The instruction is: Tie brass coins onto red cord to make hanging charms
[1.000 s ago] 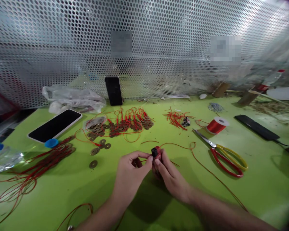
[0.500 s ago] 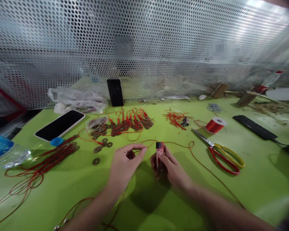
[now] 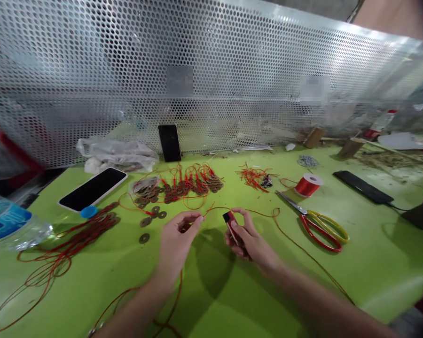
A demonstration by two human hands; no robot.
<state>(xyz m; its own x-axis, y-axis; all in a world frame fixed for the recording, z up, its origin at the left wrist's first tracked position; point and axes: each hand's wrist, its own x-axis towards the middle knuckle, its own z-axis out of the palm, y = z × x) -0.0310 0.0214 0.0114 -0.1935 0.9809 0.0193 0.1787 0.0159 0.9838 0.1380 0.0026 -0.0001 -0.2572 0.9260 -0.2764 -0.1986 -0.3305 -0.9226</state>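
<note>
Between the thumb and fingertips of my left hand (image 3: pixel 179 240) is pinched a thin red cord (image 3: pixel 209 208), whose short end sticks up past the fingers. My right hand (image 3: pixel 251 241) is wrapped round a red lighter (image 3: pixel 231 222) with a black top, tilted toward the left hand. No flame shows. A small gap separates the lighter from the cord end. Beyond the hands, holed bronze coins (image 3: pixel 183 190) lie in a heap with red cords tied to them. Several loose coins (image 3: pixel 144 238) rest left of my left hand.
Scissors (image 3: pixel 313 220), a spool of red thread (image 3: pixel 308 185) and a black power bank (image 3: pixel 363 187) lie to the right. At left are a phone (image 3: pixel 93 188), a water bottle (image 3: pixel 10 220) and corded coins (image 3: pixel 88 230). Red cord scraps (image 3: pixel 255 177) lie behind the hands.
The lighter has tilted from upright toward the left, and the cord end now points upward from my left fingertips. The view has shifted slightly.
</note>
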